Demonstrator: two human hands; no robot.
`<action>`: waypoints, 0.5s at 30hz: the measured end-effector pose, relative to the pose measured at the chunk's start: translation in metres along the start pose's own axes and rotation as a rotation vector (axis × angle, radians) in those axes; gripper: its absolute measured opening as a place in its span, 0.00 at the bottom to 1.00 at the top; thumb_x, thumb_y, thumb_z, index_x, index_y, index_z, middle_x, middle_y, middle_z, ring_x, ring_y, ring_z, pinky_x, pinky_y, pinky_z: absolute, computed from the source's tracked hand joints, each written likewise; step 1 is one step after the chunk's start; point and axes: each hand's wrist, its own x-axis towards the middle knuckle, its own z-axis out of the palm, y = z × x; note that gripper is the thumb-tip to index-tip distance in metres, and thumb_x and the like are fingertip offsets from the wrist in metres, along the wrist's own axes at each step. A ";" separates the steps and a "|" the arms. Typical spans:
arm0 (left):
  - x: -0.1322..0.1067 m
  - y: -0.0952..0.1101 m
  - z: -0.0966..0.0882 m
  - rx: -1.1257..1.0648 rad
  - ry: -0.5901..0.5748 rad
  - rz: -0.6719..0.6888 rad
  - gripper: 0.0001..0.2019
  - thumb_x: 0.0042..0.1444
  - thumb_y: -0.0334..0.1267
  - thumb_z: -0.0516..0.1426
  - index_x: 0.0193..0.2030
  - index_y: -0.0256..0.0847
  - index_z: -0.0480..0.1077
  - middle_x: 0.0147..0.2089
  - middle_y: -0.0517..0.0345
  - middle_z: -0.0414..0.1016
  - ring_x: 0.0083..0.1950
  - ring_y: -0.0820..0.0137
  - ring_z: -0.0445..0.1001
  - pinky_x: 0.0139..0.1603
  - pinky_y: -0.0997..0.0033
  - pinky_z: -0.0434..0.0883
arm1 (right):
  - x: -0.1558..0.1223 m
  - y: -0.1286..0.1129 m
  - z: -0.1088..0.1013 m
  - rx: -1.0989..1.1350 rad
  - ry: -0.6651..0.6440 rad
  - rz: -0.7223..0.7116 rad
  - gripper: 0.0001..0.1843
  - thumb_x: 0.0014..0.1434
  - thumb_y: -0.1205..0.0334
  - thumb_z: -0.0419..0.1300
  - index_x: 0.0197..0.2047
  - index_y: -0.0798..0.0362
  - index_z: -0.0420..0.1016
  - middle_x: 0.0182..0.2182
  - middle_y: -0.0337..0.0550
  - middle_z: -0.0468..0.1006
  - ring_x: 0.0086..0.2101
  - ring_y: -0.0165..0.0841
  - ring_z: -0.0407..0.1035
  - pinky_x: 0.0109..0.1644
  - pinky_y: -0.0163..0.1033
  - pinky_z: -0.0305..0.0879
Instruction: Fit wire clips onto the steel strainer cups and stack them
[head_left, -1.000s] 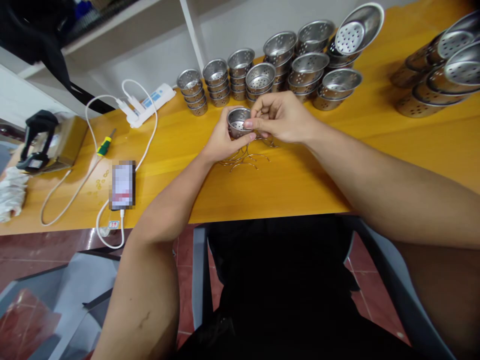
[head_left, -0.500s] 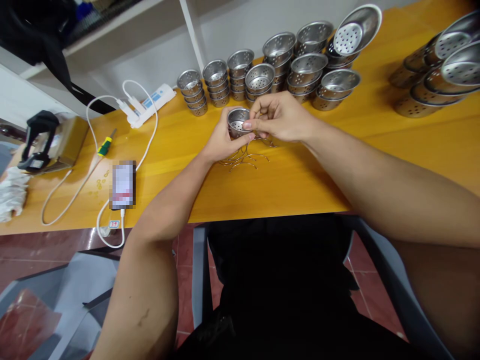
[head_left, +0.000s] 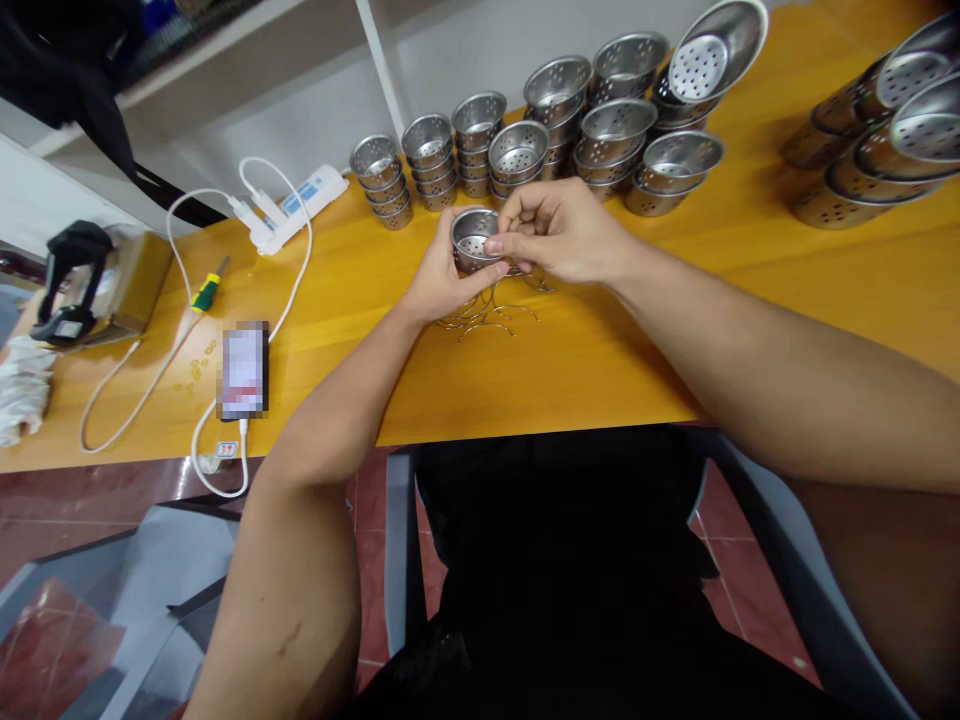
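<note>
My left hand (head_left: 441, 277) is wrapped round a small perforated metal cup (head_left: 472, 243), its mouth facing up toward me. My right hand (head_left: 551, 232) is at the cup's right rim with thumb and fingertips pinched together. Whatever lies in that pinch is too small or hidden to make out. Several thin curved wires (head_left: 480, 318) lie on the table just below both hands, partly covered by them.
Stacks of perforated metal cups (head_left: 427, 150) line the back of the yellow table (head_left: 540, 380), with larger ones (head_left: 847, 190) at far right. To the left are a power strip (head_left: 300, 212), a screwdriver (head_left: 208, 290), a phone (head_left: 244, 370) on a white cable and small yellow rings (head_left: 195, 368).
The view has shifted slightly. Both hands keep nearly the same hold at the cup; its mouth sits a touch further left and up.
</note>
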 end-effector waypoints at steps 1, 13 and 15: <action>0.000 0.001 0.000 0.000 -0.005 -0.002 0.47 0.81 0.78 0.64 0.91 0.56 0.53 0.74 0.49 0.76 0.75 0.55 0.88 0.84 0.38 0.85 | 0.000 0.000 0.000 -0.002 0.000 0.005 0.49 0.49 0.08 0.92 0.42 0.39 0.79 0.25 0.36 0.75 0.30 0.39 0.68 0.33 0.48 0.68; 0.001 0.009 0.001 0.039 0.058 0.008 0.48 0.82 0.73 0.66 0.93 0.58 0.51 0.74 0.48 0.77 0.75 0.54 0.88 0.83 0.41 0.86 | -0.005 -0.005 0.002 -0.007 0.027 0.007 0.43 0.56 0.15 0.93 0.45 0.39 0.81 0.28 0.37 0.75 0.32 0.39 0.69 0.34 0.48 0.69; 0.001 0.007 0.001 0.038 0.069 0.014 0.50 0.81 0.76 0.66 0.94 0.59 0.49 0.76 0.47 0.76 0.77 0.53 0.87 0.84 0.40 0.86 | -0.007 -0.007 0.001 -0.038 0.009 -0.022 0.41 0.61 0.14 0.90 0.48 0.40 0.84 0.31 0.39 0.78 0.31 0.39 0.68 0.34 0.48 0.68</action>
